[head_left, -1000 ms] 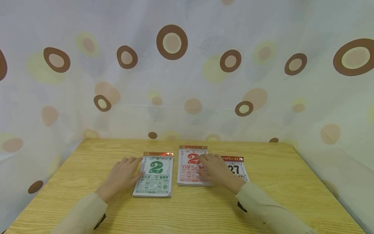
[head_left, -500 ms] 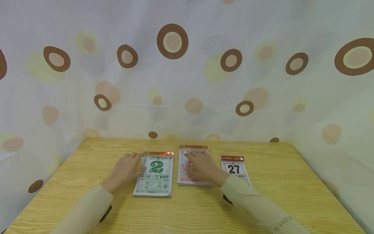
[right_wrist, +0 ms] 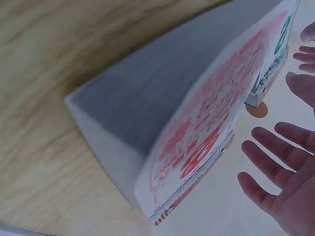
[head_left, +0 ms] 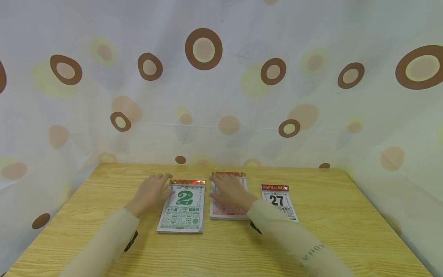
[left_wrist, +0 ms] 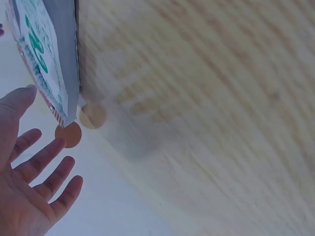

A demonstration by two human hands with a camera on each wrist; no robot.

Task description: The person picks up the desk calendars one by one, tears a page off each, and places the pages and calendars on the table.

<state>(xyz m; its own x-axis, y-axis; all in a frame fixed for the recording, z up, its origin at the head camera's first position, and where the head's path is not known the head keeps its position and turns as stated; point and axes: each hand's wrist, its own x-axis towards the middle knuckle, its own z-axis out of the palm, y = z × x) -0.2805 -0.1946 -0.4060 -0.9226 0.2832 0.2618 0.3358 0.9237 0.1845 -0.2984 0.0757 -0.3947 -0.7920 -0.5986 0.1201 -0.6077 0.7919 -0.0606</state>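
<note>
Three tear-off calendar pads lie on a wooden table. The green-printed calendar (head_left: 183, 216) shows a large 2 and has a shiny red-gold top strip. My left hand (head_left: 147, 195) hovers at its upper left corner; the left wrist view shows these fingers spread, with nothing in them. In the middle is the red-printed calendar (head_left: 226, 211), its upper half mostly covered in the head view by my right hand (head_left: 231, 191). The right wrist view shows that hand's fingers (right_wrist: 266, 162) spread and holding nothing. A smaller calendar marked 27 (head_left: 277, 201) lies to the right, partly behind the right sleeve.
The wooden table (head_left: 346, 227) extends to both sides of the calendars. A pale curtain (head_left: 232, 92) with brown and yellow circles encloses the table at the back and sides. Each wrist carries a dark strap under a beige sleeve (head_left: 107, 240).
My right hand has moved left, from between the red and 27 calendars to over the red one, uncovering the 27. The left hand has shifted slightly forward and right along the green calendar's edge.
</note>
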